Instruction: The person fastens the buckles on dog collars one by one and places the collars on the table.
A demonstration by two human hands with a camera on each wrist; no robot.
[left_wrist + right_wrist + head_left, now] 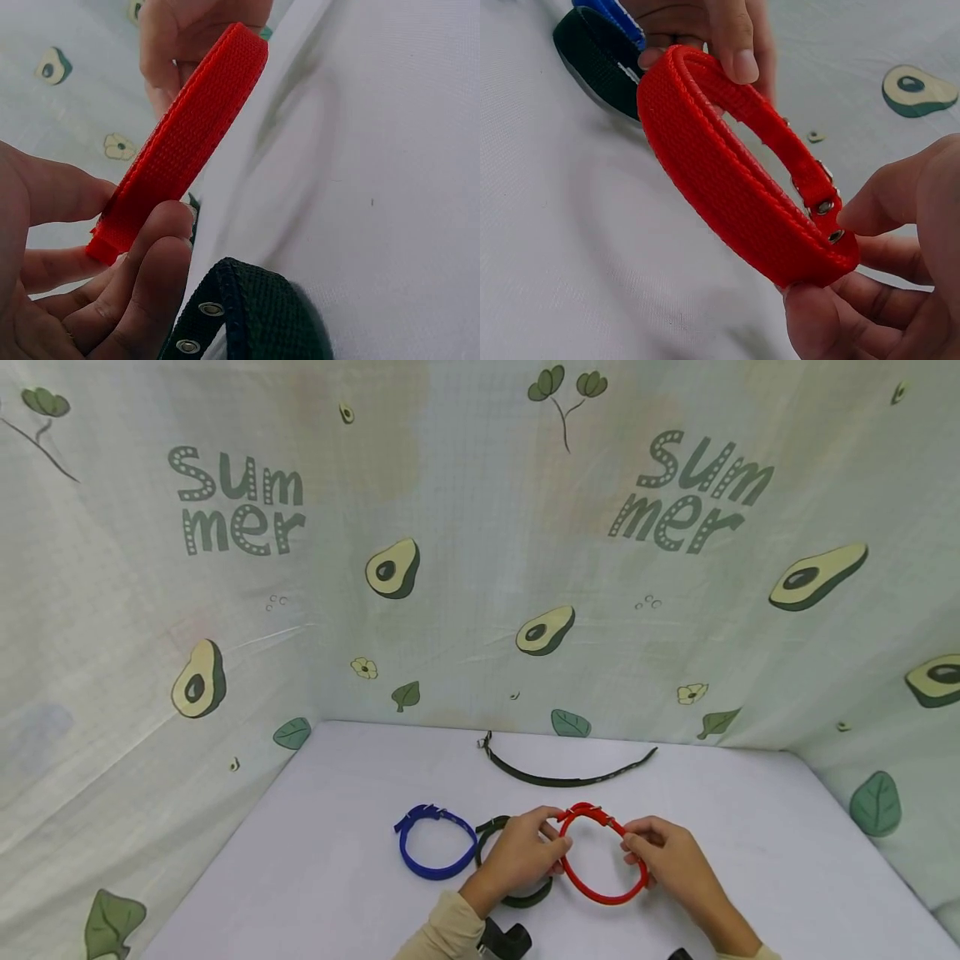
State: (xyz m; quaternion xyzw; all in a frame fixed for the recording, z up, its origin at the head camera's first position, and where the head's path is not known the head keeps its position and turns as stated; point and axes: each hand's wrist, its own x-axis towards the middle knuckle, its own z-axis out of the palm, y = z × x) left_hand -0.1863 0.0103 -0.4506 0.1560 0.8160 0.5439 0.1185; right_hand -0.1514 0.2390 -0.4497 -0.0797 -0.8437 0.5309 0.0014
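A red collar [604,900], buckled into a loop, is held between both hands above the white table. My left hand [522,853] pinches its left side between thumb and fingers. On the opposite side, my right hand [669,858] pinches the band close to the buckle and metal eyelets, which show in the right wrist view. The woven band [727,180] faces the right wrist camera. Partly hidden behind my left hand, a dark green collar [527,900] lies looped on the table; its eyelets show in the left wrist view.
Left of the green loop lies a blue collar [437,873], also buckled round. Farther back, a dark collar [558,782] is stretched open in a shallow curve, near a patterned cloth backdrop [465,527]. The white table [322,877] extends to both sides.
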